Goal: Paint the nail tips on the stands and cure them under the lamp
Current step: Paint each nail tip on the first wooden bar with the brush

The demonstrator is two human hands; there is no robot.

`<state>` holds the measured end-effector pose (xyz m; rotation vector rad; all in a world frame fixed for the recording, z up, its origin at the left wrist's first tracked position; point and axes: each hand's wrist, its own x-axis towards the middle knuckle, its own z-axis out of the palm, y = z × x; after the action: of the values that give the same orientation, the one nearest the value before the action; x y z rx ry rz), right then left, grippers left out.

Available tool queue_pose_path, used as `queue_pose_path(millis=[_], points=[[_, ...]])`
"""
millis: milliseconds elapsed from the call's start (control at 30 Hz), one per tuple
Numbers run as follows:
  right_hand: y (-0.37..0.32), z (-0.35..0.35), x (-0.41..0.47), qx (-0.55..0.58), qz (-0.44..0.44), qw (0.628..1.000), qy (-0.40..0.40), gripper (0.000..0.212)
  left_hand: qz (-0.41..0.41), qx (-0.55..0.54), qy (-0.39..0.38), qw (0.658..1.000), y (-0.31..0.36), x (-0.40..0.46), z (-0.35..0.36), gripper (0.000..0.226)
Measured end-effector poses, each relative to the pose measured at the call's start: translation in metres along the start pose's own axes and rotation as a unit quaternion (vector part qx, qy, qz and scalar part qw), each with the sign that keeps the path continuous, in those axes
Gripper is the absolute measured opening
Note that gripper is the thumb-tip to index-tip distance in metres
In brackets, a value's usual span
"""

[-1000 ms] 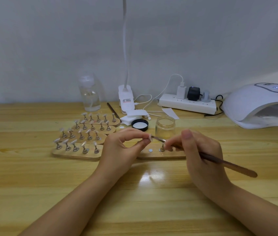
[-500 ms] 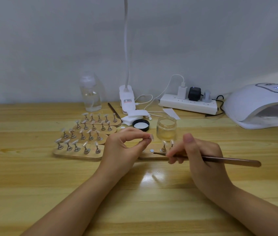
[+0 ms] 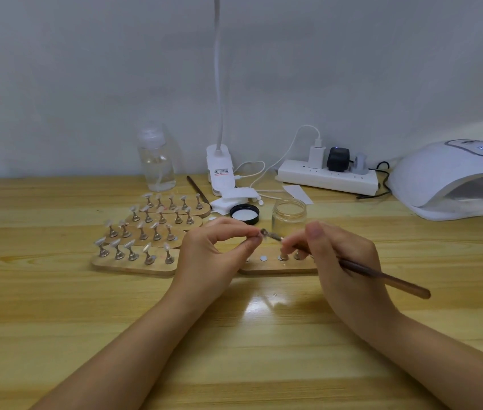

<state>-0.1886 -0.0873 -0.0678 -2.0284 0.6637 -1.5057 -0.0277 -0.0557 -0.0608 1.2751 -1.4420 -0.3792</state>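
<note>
Wooden table (image 3: 56, 321) against wall. On it: four stand boards (image 3: 133, 263) with nail tips at left, fifth board (image 3: 275, 266) at centre, clear bottle (image 3: 157, 161), lamp base (image 3: 219, 170), black lid (image 3: 244, 213), glass jar (image 3: 289, 216), power strip (image 3: 326, 177), curing lamp (image 3: 453, 179) at right.

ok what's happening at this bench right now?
A person is painting nail tips by hand. The left hand pinches one small stand with a nail tip lifted off the wooden base, while the right hand holds a brush with its tip at that nail. Four more bases of stands sit to the left. The curing lamp waits at the far right, nothing visible inside.
</note>
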Motion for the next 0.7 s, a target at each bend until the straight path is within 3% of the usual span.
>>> queue_pose_path(millis=[100,500,700], points=[[-0.0005,-0.0009,-0.0021,0.039,0.008,0.999,0.002,0.044,-0.004,-0.002,0.001,1.0,0.0005,0.0002,-0.0003,0.017],[-0.0002,0.0004,0.0013,-0.016,-0.033,0.999,0.018,0.047,-0.011,-0.006,0.0,1.0,0.0013,0.0,-0.0013,0.019],[-0.0005,-0.0007,-0.0029,0.057,0.046,0.997,0.02,0.043,0.0,-0.017,0.015,1.0,0.0019,0.0,-0.0012,0.022]])
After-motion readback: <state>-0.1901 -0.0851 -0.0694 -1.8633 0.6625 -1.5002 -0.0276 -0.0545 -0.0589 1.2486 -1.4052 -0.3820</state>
